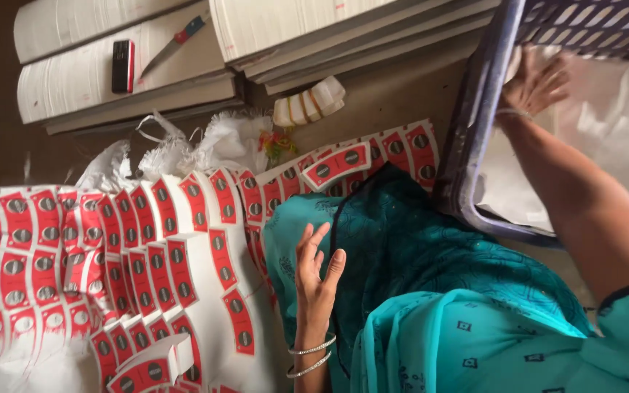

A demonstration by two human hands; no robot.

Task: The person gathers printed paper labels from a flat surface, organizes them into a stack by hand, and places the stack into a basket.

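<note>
- Left hand (pixel 316 273): we see it raised with the palm open and the fingers loosely spread, holding nothing; it hovers above the teal garment (pixel 431 291), just beside the right edge of the spread of red-and-white printed cartons (pixel 161 255). Two thin metal bangles (pixel 311 356) circle its wrist.
- Right hand (pixel 536 81): we see it reaching into the plastic basket (pixel 475 124), fingers spread wide and pressed flat on the white sheet (pixel 606 131) that lines the inside; it grips nothing that we can make out. Its forearm crosses the basket's near rim.
- Plastic basket: it is grey-blue with a latticed wall, tilted on its side at the right edge of the floor (pixel 402 94), its opening towards us.
- Red-and-white printed cartons: flattened blanks, each bearing round grey marks, lie overlapping in fanned rows over the left half of the floor; one further row curves along the far edge of the teal garment up to the basket.
- One folded carton (pixel 336 166) lies on top of that far row, near the basket.
- White crumpled plastic bags (pixel 205 145) lie beyond the cartons.
- Tall stacks of pale board (pixel 74 80) lie along the far edge of the floor; on the left stack rest a small black-and-red device (pixel 122 65) and, just beside it, a knife (pixel 176 40) with a red-and-blue handle.
- A small bundle of white pieces (pixel 309 102) lies on the floor in front of the stacks.
</note>
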